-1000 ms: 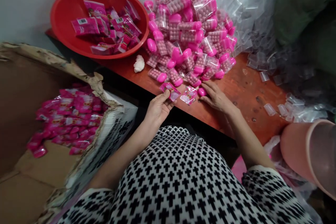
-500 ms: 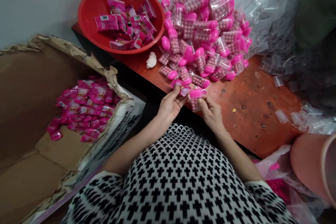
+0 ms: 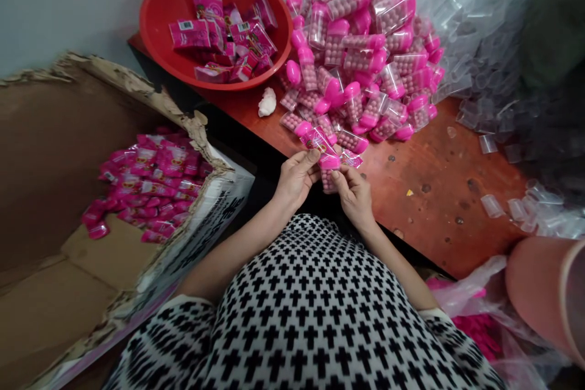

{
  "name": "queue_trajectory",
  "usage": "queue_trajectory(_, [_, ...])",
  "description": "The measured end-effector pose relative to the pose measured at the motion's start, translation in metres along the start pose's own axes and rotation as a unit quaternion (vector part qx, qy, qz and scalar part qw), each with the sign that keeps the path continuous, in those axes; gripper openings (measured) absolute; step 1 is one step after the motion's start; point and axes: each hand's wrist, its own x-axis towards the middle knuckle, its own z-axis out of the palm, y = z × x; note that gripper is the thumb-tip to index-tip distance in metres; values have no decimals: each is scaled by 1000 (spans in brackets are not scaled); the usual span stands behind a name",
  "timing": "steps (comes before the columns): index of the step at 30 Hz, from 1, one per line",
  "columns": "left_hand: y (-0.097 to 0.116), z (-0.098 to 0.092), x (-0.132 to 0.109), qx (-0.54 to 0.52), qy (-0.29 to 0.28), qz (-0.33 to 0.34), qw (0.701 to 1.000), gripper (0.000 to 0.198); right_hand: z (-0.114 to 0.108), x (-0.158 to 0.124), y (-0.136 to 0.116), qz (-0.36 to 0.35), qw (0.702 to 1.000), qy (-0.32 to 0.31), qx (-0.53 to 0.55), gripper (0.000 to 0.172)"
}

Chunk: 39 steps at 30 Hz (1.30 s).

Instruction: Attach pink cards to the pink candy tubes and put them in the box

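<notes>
My left hand [image 3: 296, 178] pinches a printed pink wrapper sleeve [image 3: 316, 139] between thumb and fingers. In my right hand [image 3: 354, 195] is a small clear candy container [image 3: 329, 175] with a pink cap and round pink balls inside. The capped end meets the lower edge of the sleeve; whether it is inside cannot be made out. Another printed pink wrapper [image 3: 351, 159] lies on the table just beyond my right fingers. Past my hands rises a heap of similar pink-capped containers [image 3: 361, 61].
A red basin [image 3: 155, 42] with wrapped packs stands at the back left. Left of me, an open cardboard box [image 3: 27, 152] holds many pink packs. Clear plastic tubes [image 3: 493, 206] lie at the right on the reddish table [image 3: 429, 219], near a pink bucket [image 3: 534, 286].
My right hand has moved left, bringing the container up against the wrapper sleeve. The sleeve has been raised and turned upright in my left hand.
</notes>
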Motion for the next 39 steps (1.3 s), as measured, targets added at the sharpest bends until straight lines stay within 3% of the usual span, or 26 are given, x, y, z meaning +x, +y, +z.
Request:
queue_trajectory(7, [-1,-2,3,37,-7,2,999,43,3,-1,11,-61,997,8,-49,26])
queue_trajectory(10, [1,-1,3,63,-11,5,998,40,2,1,10,-43,999,9,-33,28])
queue_trajectory(15, [7,-4,5,136,-35,27,990,35,1,5,2,17,996,-39,75,34])
queue_trajectory(22, [5,0,3,114,-17,31,993,34,8,5,7,-31,995,68,72,32])
queue_trajectory(25, [6,0,4,117,-8,27,993,34,12,8,8,1,989,62,136,35])
queue_trajectory(29, [9,-3,8,141,-50,-6,989,35,15,10,8,51,975,36,214,42])
queue_trajectory(32, [8,-5,8,156,-50,-10,986,37,16,10,10,20,984,71,164,40])
queue_trajectory(35, [4,-4,5,179,-21,28,983,35,15,10,12,-21,989,103,103,37])
queue_trajectory(39, [3,-4,1,193,-25,39,980,34,15,11,11,-9,989,77,123,37])
